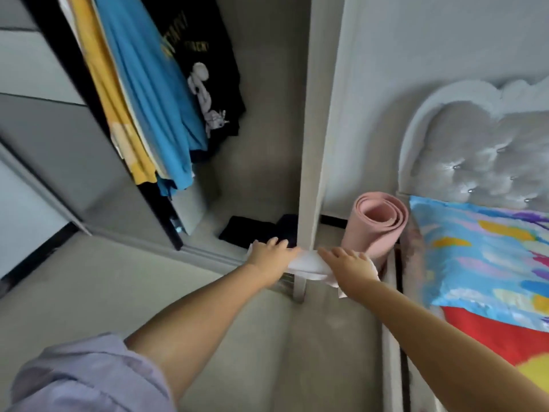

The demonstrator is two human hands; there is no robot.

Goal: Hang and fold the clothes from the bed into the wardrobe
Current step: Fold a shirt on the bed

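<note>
White cloth (307,263), folded into a flat bundle, sits low in the centre of the frame, carried between two bare hands with arms reaching forward from the bottom edge. The left hand (269,252) lies on the bundle's left end and the right hand (346,263) on its right end, fingers fairly straight over the top; whether the thumbs curl under it cannot be told. The bundle's long axis runs left to right across the frame, the right end a little lower, with a loose corner hanging beneath. It is at the wardrobe (309,144) opening, just in front of the upright panel. Beyond it, dark folded clothes (252,230) lie on the wardrobe floor. In the upper left hang a yellow shirt (118,114), a blue shirt (154,99) and a black shirt (208,69). A pink rolled mat (377,224) stands right of the panel, and the bed (490,263) fills the right edge. The step appears to be stowing a folded garment; next, it likely needs shifting left past the panel and setting down flat by the dark clothes.
</note>
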